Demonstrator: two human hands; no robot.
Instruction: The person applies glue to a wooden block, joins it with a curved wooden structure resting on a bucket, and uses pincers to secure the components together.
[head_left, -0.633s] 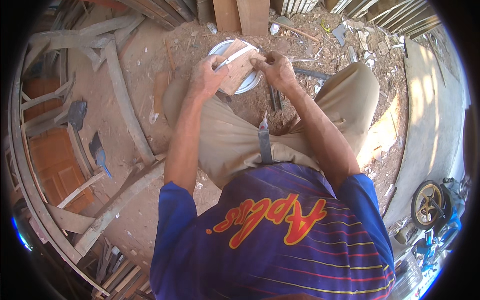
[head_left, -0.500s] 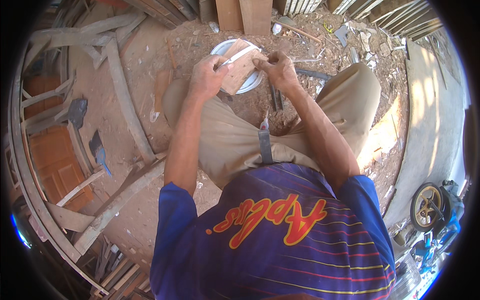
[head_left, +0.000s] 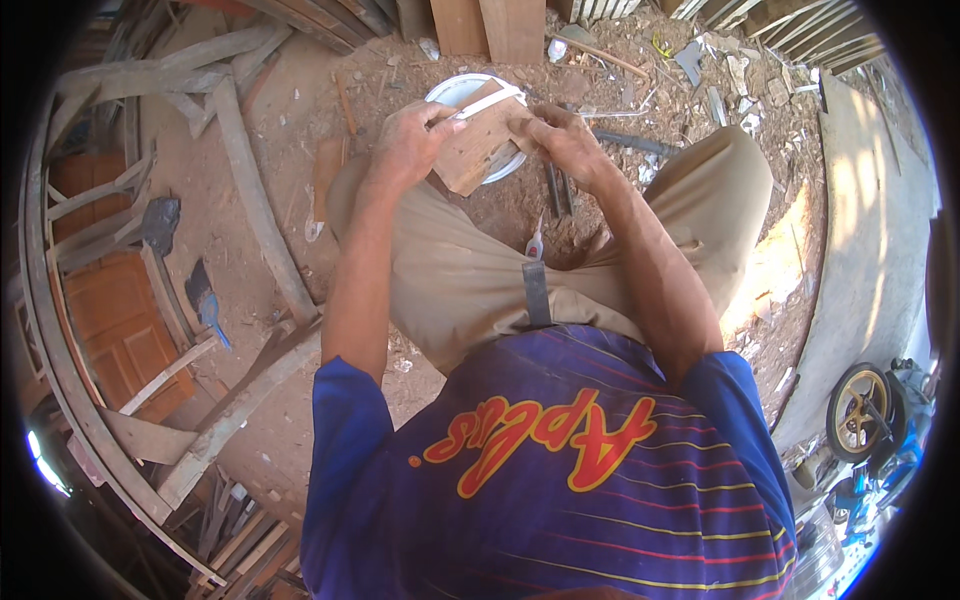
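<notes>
Over a round white bucket or basin [head_left: 450, 90], a piece of flat wood [head_left: 475, 155] is held tilted between my two hands. Across its far edge lies a narrow white strip [head_left: 490, 102]. My left hand [head_left: 410, 145] closes on the wood's left side, its thumb and forefinger at the strip's near end. On the right side, my right hand [head_left: 568, 145] grips the wood with thumb and fingers closed near the corner. The wood hides much of the bucket. Between my legs is a small white bottle with a pointed tip [head_left: 535, 243].
Dark bars [head_left: 557, 188] lie on the dirt floor by the bucket, and a dark tube [head_left: 635, 143] beyond my right hand. A wooden frame [head_left: 250, 190] stands at left, near a blue-handled brush [head_left: 208, 300]. Planks [head_left: 515, 30] stand ahead; a motorcycle wheel [head_left: 858, 412] is at right.
The view has shifted slightly. Both hands still hold the wood, which has tilted a little and sits slightly lower against the bucket.
</notes>
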